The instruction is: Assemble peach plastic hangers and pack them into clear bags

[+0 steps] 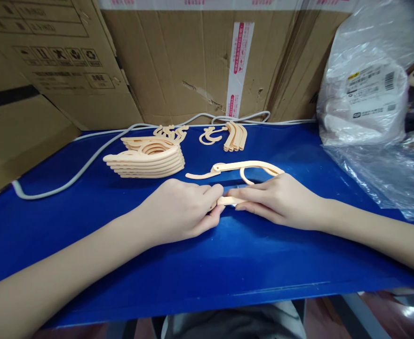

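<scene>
My left hand (184, 207) and my right hand (281, 200) meet over the middle of the blue table. A cream plastic hanger arm (230, 201) runs between them. My left fingers pinch its left end, and those of my right hand close on the right end; much of it is hidden. Just behind my hands lies a folding hanger (235, 166), with an arm, a short curved piece and a ring-shaped part showing. Its right end passes behind my right hand, and I cannot tell whether they touch.
Behind my left hand stands a stack of folded cream hangers (147, 160). Loose hooks (171, 133) and several curved arms (235, 136) lie farther back. A white cable (83, 172) runs along the cardboard boxes (186, 61). Plastic-wrapped goods (365, 94) sit at right.
</scene>
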Demonstrator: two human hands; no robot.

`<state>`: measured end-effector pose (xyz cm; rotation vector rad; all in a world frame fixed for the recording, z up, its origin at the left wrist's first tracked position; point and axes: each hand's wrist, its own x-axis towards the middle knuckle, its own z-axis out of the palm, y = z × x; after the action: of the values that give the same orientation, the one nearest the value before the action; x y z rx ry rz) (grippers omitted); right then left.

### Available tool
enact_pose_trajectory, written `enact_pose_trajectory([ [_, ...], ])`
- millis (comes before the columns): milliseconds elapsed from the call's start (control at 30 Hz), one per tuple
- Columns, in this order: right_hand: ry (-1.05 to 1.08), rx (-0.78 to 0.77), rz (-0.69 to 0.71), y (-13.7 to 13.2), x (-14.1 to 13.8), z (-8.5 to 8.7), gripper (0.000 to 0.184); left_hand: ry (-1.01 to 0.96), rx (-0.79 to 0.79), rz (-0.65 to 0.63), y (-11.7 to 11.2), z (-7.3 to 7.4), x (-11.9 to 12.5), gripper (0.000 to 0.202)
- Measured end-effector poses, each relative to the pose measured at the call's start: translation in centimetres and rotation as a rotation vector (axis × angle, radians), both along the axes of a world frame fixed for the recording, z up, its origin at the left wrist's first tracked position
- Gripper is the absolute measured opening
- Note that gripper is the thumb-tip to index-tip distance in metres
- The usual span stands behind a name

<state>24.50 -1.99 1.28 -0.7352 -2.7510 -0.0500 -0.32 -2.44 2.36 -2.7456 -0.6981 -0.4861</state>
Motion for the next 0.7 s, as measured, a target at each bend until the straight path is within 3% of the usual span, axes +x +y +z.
enact_pose_trajectory([
  [367,0.009,0.011,0.004,-0.2,-0.2,0.1,0.034,0.046,0.048,-0.011,-0.2,-0.1,0.1,0.03],
  [700,0.107,0.163,-0.012,0.1,0.1,1.2,0.032,0.013,-0.186,0.034,0.0,0.1,-0.3,0.028],
])
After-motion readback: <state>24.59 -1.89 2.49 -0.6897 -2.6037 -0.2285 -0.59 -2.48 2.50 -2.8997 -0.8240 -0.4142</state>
